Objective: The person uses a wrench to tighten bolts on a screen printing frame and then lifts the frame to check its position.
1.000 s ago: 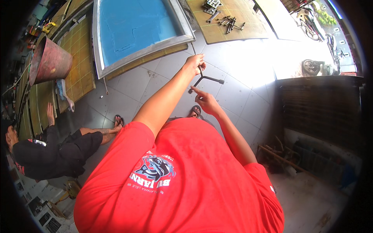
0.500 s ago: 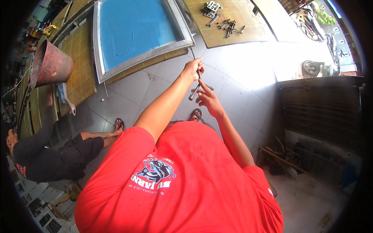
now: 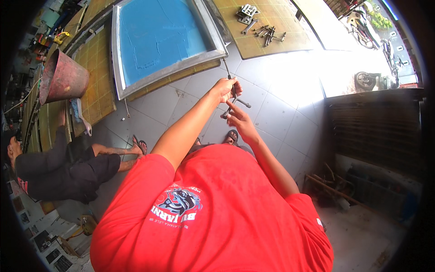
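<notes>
My left hand (image 3: 226,90) is closed around the shaft of a long T-handle wrench (image 3: 244,104). Its shaft reaches up to the near right corner of a metal-framed screen (image 3: 174,65) with a blue surface. Whether the tip seats on a bolt there is too small to make out. Just below, my right hand (image 3: 242,123) is at the crossbar, index finger stretched out against it and the fingers apart. One crossbar end points right, the other sticks out lower left, beside my right fingertips.
Bolts (image 3: 270,35), a spanner (image 3: 249,26) and metal hinge-like pieces (image 3: 247,13) lie on a yellowish board (image 3: 290,43) at the far right. A dirty red bucket (image 3: 65,77) and a white-handled brush (image 3: 81,119) stand left. Another person (image 3: 68,170) in black is at the left.
The wrench's crossbar has turned a little in my grip. My right hand has moved slightly left, closer to the crossbar. The other person's head has come more into view.
</notes>
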Demonstrator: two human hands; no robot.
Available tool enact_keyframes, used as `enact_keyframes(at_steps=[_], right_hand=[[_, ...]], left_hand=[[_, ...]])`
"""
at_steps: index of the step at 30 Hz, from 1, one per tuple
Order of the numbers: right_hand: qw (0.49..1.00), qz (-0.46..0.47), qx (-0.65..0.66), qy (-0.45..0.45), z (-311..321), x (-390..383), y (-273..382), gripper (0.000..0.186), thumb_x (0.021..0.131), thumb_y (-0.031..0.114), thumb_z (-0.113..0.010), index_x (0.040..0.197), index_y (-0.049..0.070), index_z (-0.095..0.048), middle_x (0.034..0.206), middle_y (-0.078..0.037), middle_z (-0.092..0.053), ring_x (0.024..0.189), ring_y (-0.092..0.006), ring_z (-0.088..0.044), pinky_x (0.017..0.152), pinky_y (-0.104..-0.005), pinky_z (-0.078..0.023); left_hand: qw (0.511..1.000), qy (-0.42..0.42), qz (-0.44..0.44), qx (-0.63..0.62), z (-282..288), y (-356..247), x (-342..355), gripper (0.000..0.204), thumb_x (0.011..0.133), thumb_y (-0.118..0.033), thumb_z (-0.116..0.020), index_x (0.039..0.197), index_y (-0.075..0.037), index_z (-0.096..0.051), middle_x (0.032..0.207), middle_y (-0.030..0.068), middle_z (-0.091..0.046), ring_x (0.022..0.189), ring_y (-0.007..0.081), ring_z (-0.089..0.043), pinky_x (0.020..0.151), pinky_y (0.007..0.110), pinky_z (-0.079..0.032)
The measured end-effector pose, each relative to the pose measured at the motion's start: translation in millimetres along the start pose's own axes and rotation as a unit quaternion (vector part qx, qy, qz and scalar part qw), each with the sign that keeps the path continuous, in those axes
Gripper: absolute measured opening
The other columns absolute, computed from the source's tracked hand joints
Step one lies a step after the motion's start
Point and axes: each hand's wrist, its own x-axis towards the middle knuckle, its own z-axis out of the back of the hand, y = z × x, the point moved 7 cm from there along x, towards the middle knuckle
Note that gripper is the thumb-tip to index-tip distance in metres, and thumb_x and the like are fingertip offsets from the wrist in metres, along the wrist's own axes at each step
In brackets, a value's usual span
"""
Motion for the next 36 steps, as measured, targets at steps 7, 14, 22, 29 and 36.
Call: enact_keyframes(at_steps=[7,14,22,29,36], right_hand=[[0.991,-0.129,0.016,-0.012,16,-5,-36,0.057,0.091,0.015,-0.052,0.143,0.015,-0.028,0.095,-0.004,-0.057,0.07,-0.0066,-0.046,0.068,-0.0234,-0.044],[0.994,0.081,0.025,-0.066,40,-10,9,0.057,0.086,0.005,-0.05,0.14,0.015,-0.036,0.082,-0.004,-0.057,0.067,-0.0071,-0.047,0.062,-0.0211,-0.041],[0.987,-0.053,0.012,-0.15,58,-5,-38,0.062,0.085,0.004,-0.05,0.143,0.014,-0.029,0.082,-0.002,-0.056,0.064,-0.0065,-0.044,0.056,-0.021,-0.039],[0.953,-0.033,-0.297,0.057,3,-12,-6,0.056,0.088,0.005,-0.046,0.141,0.015,-0.032,0.092,-0.001,-0.057,0.075,-0.0092,-0.05,0.067,-0.0225,-0.043],[0.919,-0.072,0.359,-0.146,23,-8,-27,0.048,0.096,0.026,-0.043,0.141,0.02,-0.027,0.108,-0.002,-0.055,0.085,-0.0114,-0.053,0.076,-0.0291,-0.046]], left_hand=[[0.996,0.01,-0.016,-0.091,-8,0,0,0.026,0.097,-0.021,-0.043,0.079,-0.004,-0.053,0.07,0.0065,-0.056,0.066,0.0202,-0.059,0.067,0.036,-0.054],[0.966,0.019,0.025,-0.257,-12,6,17,0.023,0.096,-0.023,-0.047,0.079,-0.007,-0.047,0.059,-0.0002,-0.044,0.051,0.0117,-0.046,0.064,0.035,-0.053],[0.984,0.005,-0.005,-0.18,-7,-1,20,0.019,0.095,-0.024,-0.049,0.086,-0.007,-0.046,0.054,-0.0047,-0.037,0.045,0.0062,-0.036,0.059,0.029,-0.049],[0.985,-0.011,-0.007,-0.175,-4,-5,22,0.019,0.093,-0.025,-0.053,0.086,-0.008,-0.049,0.054,-0.005,-0.037,0.047,0.0072,-0.037,0.057,0.026,-0.045],[0.978,-0.03,-0.054,-0.198,-4,-6,21,0.018,0.091,-0.023,-0.057,0.084,-0.007,-0.05,0.054,-0.0037,-0.038,0.045,0.0067,-0.035,0.054,0.027,-0.046]])
